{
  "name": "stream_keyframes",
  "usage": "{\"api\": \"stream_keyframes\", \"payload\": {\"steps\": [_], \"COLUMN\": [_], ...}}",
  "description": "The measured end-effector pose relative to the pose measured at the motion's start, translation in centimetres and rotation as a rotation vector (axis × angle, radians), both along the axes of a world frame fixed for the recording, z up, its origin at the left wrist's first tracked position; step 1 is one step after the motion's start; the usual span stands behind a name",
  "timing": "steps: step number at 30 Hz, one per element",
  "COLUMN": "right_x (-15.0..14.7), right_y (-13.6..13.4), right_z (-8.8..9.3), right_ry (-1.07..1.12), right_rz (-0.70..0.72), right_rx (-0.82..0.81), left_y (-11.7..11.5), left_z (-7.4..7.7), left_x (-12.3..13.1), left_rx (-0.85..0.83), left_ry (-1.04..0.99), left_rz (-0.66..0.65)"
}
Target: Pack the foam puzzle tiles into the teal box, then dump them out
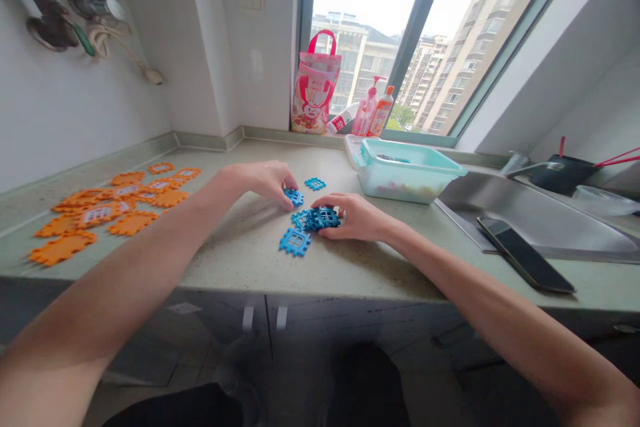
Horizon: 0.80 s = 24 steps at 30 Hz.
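Blue interlocking toy tiles with toothed edges and window-like grids lie in the middle of the counter. My left hand [270, 181] pinches one blue tile [294, 197] between thumb and fingers, just over the surface. To its right, my right hand [353, 217] is closed around the side of a small stack of blue tiles [323, 218]. Another tile [295, 242] lies flat at the near side of that stack, and a further one [315, 183] sits behind, apart from both hands. Part of the stack is hidden by my right fingers.
Orange toothed tiles [127, 190] are spread at the left. A turquoise plastic basin [400, 180] with things inside stands at the back right. A phone [525, 253] lies by the steel sink [480, 207]. A bag [316, 90] and pump bottle [365, 110] stand at the window.
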State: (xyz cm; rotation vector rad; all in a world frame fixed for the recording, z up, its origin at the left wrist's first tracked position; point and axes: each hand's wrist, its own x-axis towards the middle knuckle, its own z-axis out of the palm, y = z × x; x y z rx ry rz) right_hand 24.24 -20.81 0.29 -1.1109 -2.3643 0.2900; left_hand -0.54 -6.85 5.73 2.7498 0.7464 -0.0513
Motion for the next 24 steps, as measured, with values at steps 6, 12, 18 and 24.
{"api": "stream_keyframes", "payload": {"steps": [6, 12, 18, 24], "right_x": [2.5, 3.4, 2.4, 1.4], "right_y": [0.5, 1.6, 5.5, 9.7], "right_z": [0.7, -0.8, -2.9, -3.1], "right_ry": [0.125, 0.208, 0.314, 0.209], "right_rz": [-0.180, -0.318, -0.450, -0.521], "right_rx": [0.019, 0.027, 0.061, 0.071], "left_y": [-1.3, -3.0, -2.9, -0.4], "left_z": [0.7, -0.3, -1.4, -1.1], "left_x": [0.8, 2.1, 2.7, 0.9], "left_rx": [-0.087, -0.099, 0.005, 0.049], "left_ry": [-0.040, 0.043, 0.047, 0.069], "left_rz": [-0.061, -0.005, -0.042, 0.067]}}
